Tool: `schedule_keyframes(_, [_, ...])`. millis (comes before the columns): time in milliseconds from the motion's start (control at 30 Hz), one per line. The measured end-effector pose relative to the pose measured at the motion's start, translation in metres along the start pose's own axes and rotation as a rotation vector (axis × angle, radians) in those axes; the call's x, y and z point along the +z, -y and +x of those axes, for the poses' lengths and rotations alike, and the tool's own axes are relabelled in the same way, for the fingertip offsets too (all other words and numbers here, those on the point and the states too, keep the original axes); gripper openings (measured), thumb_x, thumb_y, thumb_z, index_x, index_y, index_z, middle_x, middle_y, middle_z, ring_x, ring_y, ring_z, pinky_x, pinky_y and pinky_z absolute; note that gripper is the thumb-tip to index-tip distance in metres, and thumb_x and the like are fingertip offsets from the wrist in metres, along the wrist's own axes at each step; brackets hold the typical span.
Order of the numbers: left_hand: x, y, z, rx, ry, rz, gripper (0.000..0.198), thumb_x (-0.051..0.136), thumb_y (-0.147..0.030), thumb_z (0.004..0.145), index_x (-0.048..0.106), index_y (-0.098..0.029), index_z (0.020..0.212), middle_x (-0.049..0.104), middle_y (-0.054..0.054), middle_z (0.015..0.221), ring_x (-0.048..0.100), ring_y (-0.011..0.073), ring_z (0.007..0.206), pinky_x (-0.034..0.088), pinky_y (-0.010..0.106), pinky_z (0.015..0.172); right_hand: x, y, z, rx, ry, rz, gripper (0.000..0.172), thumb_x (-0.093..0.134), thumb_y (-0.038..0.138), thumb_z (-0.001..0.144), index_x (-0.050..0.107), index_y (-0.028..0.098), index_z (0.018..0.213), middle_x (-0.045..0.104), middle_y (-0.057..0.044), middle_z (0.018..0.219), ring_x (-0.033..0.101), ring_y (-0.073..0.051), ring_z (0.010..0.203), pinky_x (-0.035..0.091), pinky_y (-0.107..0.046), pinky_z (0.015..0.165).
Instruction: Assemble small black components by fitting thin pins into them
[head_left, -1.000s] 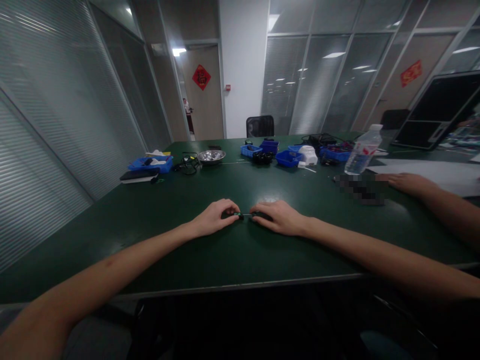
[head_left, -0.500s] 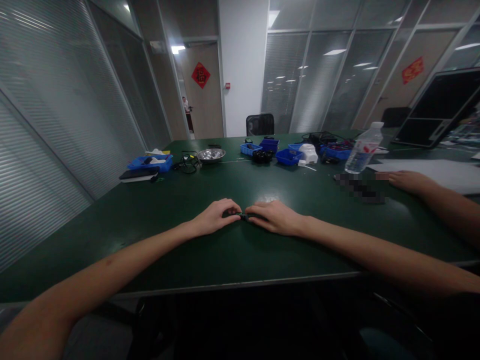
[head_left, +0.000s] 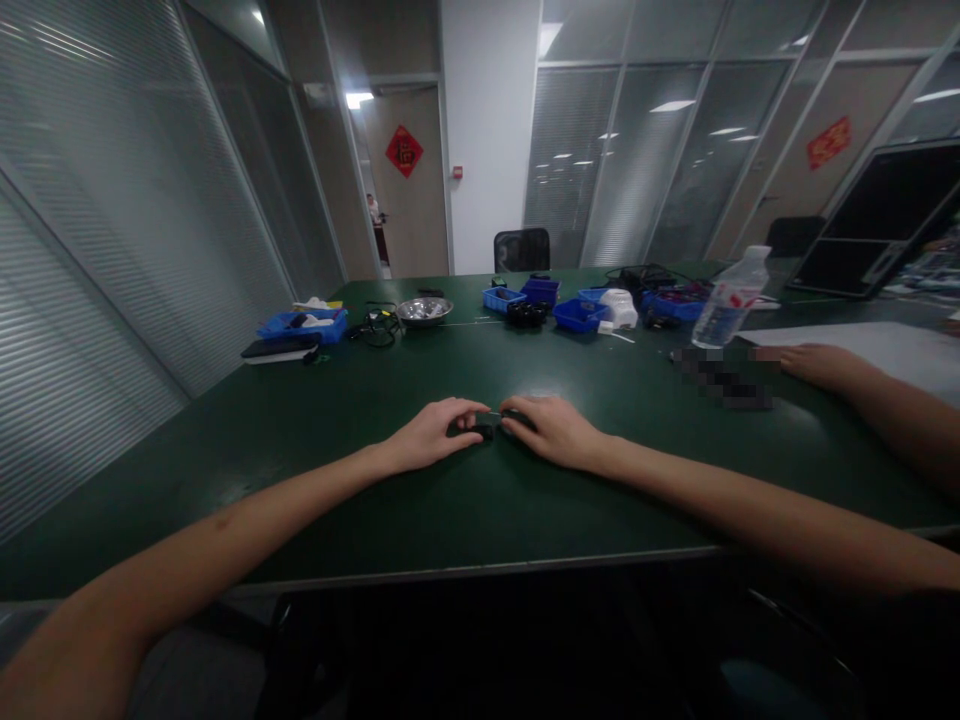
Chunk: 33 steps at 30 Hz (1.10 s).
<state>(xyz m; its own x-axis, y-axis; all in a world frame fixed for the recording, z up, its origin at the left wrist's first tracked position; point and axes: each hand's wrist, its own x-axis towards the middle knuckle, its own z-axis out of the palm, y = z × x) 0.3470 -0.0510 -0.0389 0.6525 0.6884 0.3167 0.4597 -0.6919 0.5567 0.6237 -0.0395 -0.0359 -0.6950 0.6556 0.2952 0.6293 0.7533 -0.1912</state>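
On the green table (head_left: 420,520), my left hand (head_left: 430,434) rests with its thumb against a small black block-like object (head_left: 484,432). The fingers of that hand curl round above it, and the forefinger reaches toward the right. Just across a narrow gap, my right hand (head_left: 559,430) is closed, its thumb and fingers round a small dark piece (head_left: 517,416) that is mostly covered. A thin light edge shows between the fingertips of both hands. The exact kind of either object is too small and dim to tell.
Blue bins (head_left: 579,316), a metal bowl (head_left: 424,312) and cables (head_left: 375,325) stand toward the back. At the right are a water bottle (head_left: 731,300), a blurred-out dark item (head_left: 724,380) and another person's hand (head_left: 817,362). A black notebook (head_left: 281,348) lies left.
My fingertips have parted slightly, so the black object by my left thumb shows more. A dark piece now shows under my right fingers. The view has shifted a little.
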Motion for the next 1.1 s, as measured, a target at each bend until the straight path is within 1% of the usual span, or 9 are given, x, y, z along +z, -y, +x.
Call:
schedule_keyframes(100, [-0.002,-0.003,-0.001,-0.013,0.003,-0.005,0.04,0.069,-0.036,0.099,0.067,-0.02,0.135,0.069,0.008,0.106,0.064,0.0211,0.095,0.051,0.033,0.085,-0.002,-0.004,0.0,0.099,-0.02,-0.024,0.035,0.046,0.043,0.109,0.065,0.02,0.128,0.077,-0.009,0.106,0.069,-0.023,0.087,0.045,-0.033,0.075])
schedule_keyframes(200, [-0.004,-0.007,-0.002,0.008,0.012,0.001,0.028,0.068,-0.035,0.1,0.072,-0.019,0.122,0.07,0.009,0.11,0.065,0.0214,0.098,0.052,0.034,0.086,-0.004,-0.007,0.001,0.177,-0.023,-0.043,0.036,0.048,0.045,0.108,0.067,0.021,0.127,0.078,-0.009,0.103,0.069,-0.023,0.085,0.043,-0.032,0.072])
schedule_keyframes(367, [0.002,-0.014,0.001,0.05,-0.056,0.133,0.017,0.067,-0.033,0.1,0.073,-0.02,0.108,0.069,0.009,0.116,0.063,0.0246,0.11,0.051,0.04,0.098,-0.003,-0.007,0.002,0.199,-0.02,-0.066,0.036,0.049,0.046,0.107,0.069,0.023,0.126,0.078,-0.008,0.105,0.07,-0.024,0.088,0.043,-0.032,0.073])
schedule_keyframes(433, [0.008,-0.017,0.006,0.039,-0.084,0.182,0.016,0.067,-0.032,0.099,0.072,-0.019,0.107,0.069,0.01,0.118,0.062,0.0255,0.113,0.05,0.041,0.101,-0.002,-0.006,0.002,0.198,-0.014,-0.071,0.035,0.05,0.046,0.107,0.069,0.024,0.126,0.078,-0.008,0.104,0.07,-0.023,0.087,0.043,-0.031,0.073])
schedule_keyframes(567, [0.018,-0.019,0.02,-0.004,-0.055,0.212,0.017,0.065,-0.03,0.1,0.07,-0.018,0.111,0.072,0.009,0.112,0.065,0.0252,0.105,0.053,0.04,0.093,-0.003,-0.005,0.001,0.191,-0.015,-0.061,0.035,0.049,0.044,0.107,0.069,0.023,0.127,0.078,-0.008,0.108,0.071,-0.024,0.091,0.044,-0.032,0.075])
schedule_keyframes(700, [0.011,-0.005,0.023,-0.04,-0.042,0.219,0.02,0.062,-0.03,0.101,0.072,-0.019,0.115,0.073,0.009,0.112,0.068,0.0251,0.103,0.054,0.04,0.092,-0.006,-0.004,0.001,0.196,-0.003,-0.072,0.036,0.049,0.045,0.107,0.069,0.023,0.128,0.079,-0.008,0.106,0.071,-0.025,0.091,0.045,-0.032,0.074])
schedule_keyframes(833, [-0.029,0.037,0.0,-0.16,-0.061,0.207,0.028,0.062,-0.032,0.1,0.073,-0.021,0.124,0.073,0.009,0.122,0.069,0.0242,0.11,0.055,0.037,0.096,-0.008,-0.003,0.001,0.198,0.018,-0.051,0.037,0.05,0.045,0.107,0.069,0.023,0.13,0.078,-0.008,0.108,0.071,-0.024,0.091,0.046,-0.032,0.075])
schedule_keyframes(933, [-0.082,0.084,-0.036,-0.353,-0.134,0.293,0.036,0.066,-0.034,0.095,0.074,-0.021,0.128,0.074,0.009,0.125,0.07,0.0264,0.109,0.055,0.038,0.094,-0.01,-0.003,0.001,0.2,0.024,-0.035,0.037,0.05,0.045,0.107,0.068,0.023,0.13,0.078,-0.008,0.106,0.071,-0.023,0.09,0.046,-0.032,0.075])
schedule_keyframes(1100, [-0.177,0.156,-0.109,-0.664,-0.234,0.482,0.031,0.077,-0.037,0.083,0.083,-0.022,0.11,0.079,0.006,0.115,0.072,0.0296,0.103,0.053,0.035,0.092,-0.008,-0.004,0.001,0.189,0.022,-0.026,0.037,0.049,0.046,0.107,0.068,0.022,0.129,0.078,-0.007,0.104,0.07,-0.022,0.087,0.046,-0.032,0.074])
